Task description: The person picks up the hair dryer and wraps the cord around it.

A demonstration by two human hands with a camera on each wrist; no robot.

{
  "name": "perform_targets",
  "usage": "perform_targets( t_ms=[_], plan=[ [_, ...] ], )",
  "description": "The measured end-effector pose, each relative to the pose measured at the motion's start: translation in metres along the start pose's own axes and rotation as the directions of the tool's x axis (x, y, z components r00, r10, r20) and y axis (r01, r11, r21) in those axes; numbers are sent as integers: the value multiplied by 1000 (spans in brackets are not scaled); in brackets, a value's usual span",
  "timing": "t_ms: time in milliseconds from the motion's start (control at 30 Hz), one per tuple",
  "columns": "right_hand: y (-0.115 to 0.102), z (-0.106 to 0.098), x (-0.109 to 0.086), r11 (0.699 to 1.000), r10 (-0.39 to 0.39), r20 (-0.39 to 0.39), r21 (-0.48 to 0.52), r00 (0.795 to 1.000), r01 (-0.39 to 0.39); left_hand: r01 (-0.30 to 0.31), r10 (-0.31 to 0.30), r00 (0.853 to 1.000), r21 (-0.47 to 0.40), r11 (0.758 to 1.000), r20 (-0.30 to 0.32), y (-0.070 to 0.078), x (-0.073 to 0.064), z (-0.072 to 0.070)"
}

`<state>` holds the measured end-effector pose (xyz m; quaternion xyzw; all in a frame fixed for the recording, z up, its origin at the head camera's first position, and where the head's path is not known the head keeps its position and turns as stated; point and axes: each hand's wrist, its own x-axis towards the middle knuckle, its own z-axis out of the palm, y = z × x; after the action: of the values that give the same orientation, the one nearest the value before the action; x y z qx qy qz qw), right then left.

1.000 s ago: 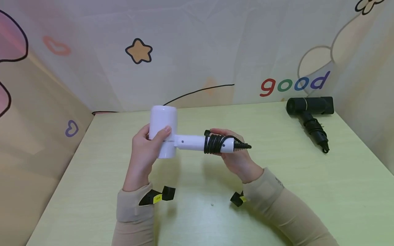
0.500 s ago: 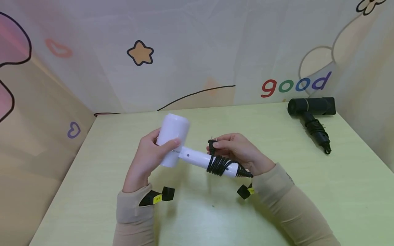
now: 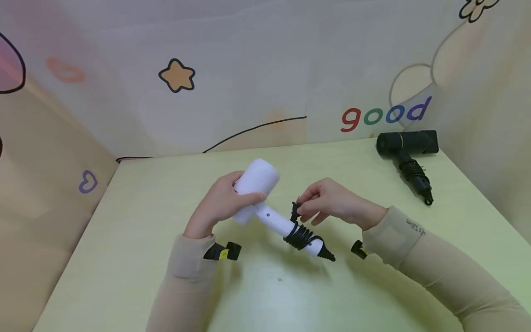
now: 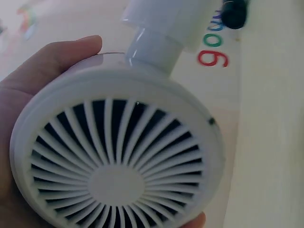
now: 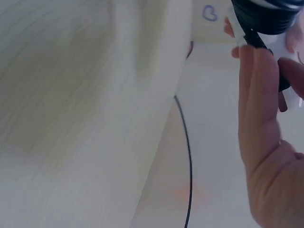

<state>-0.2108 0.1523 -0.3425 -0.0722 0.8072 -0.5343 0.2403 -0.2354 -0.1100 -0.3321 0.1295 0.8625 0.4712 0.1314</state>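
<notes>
A white hair dryer (image 3: 277, 220) is held up over the table, its handle slanting down to the right. My left hand (image 3: 220, 198) grips its barrel, thumb across the near side. The round slatted air intake (image 4: 116, 185) faces the left wrist camera. A black cord (image 3: 300, 236) is wound around the lower handle. With thumb and fingertips my right hand (image 3: 332, 203) pinches the black plug (image 3: 295, 211) at the cord's end, its metal prongs pointing up.
On the pale table (image 3: 166, 258), toward the back right corner, lies a black hair dryer (image 3: 408, 143) with its cord wound on its handle. A printed cloth backdrop (image 3: 249, 69) stands behind the table.
My left hand has shifted right and tilted the white hair dryer, so its handle now slopes downward. My right hand has gone from supporting the handle to pinching the plug.
</notes>
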Motion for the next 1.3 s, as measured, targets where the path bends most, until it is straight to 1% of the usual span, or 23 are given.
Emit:
perform_targets(
  t_ms=[33,100,200,300,400,467,533,633,700,767,800,867,900,1000,1067,1133,1300],
  plan=[
    [3,-4,-3,1000,7,-31,-28,999,-8,-24,23,1000,47,999,20,6,9,3],
    [9,-12,-8,997,16,-101,-72,995,-23,-58,49,996,129,990,68,18,28,12],
    [21,-25,-15,994,33,-208,-97,978,-55,-102,72,987,212,972,144,35,60,28],
    [34,-38,-20,992,53,-293,-97,954,-85,-130,83,976,237,963,201,48,94,47],
    [45,-57,-20,989,79,-368,-89,927,-119,-176,121,967,242,954,226,59,129,67],
    [52,-69,-18,987,98,-408,-78,908,-141,-217,153,959,266,939,241,67,150,81],
    [59,-82,-17,985,115,-440,-63,891,-158,-246,170,951,303,921,256,73,169,94],
    [69,-99,-17,980,144,-478,-52,866,-192,-277,181,943,359,891,279,83,194,116],
    [75,-110,-21,976,162,-498,-46,852,-213,-288,182,938,368,884,296,89,208,132],
    [82,-119,-26,969,193,-520,-30,832,-244,-309,195,929,368,877,313,95,220,148],
    [86,-124,-30,967,206,-529,-18,823,-254,-310,195,927,362,879,320,99,224,157],
    [90,-127,-32,964,227,-539,4,811,-266,-307,196,929,357,882,314,101,231,166],
    [93,-129,-32,962,238,-543,16,806,-273,-304,198,932,356,884,304,102,233,170],
    [99,-131,-31,961,251,-551,41,796,-274,-264,180,950,347,900,257,98,239,182],
    [102,-132,-27,961,253,-559,52,790,-271,-241,167,959,341,909,231,95,243,186],
    [104,-133,-22,963,249,-568,56,785,-265,-222,155,964,335,916,215,92,247,187],
    [103,-141,-9,963,248,-579,62,777,-261,-219,155,967,343,913,204,91,256,186]
  ],
)
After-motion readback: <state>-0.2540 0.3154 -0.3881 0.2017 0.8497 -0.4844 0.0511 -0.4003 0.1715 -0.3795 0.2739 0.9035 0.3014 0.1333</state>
